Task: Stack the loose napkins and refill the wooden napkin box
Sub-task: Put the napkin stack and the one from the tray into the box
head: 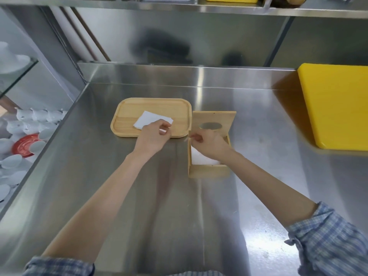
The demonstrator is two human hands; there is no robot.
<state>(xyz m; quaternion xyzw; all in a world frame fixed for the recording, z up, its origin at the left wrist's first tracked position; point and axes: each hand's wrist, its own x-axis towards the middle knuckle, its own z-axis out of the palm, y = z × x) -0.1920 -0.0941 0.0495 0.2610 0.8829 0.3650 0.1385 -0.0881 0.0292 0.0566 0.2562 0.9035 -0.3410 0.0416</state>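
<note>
A white napkin (148,118) lies on a wooden tray (127,108) in the middle of the steel counter. My left hand (153,136) rests on the napkin's near edge with the fingers pinched on it. Right of the tray stands the wooden napkin box (207,171), its lid (214,118) with an oval hole tipped up and back. White napkins (198,158) lie inside the box. My right hand (209,144) hovers over the open box with fingers curled; whether it holds a napkin is hidden.
A yellow cutting board (338,104) lies at the right of the steel counter (159,196). Below the counter's left edge sit several white cups (37,116) and a red plate (23,145). A steel backsplash and shelf rise behind.
</note>
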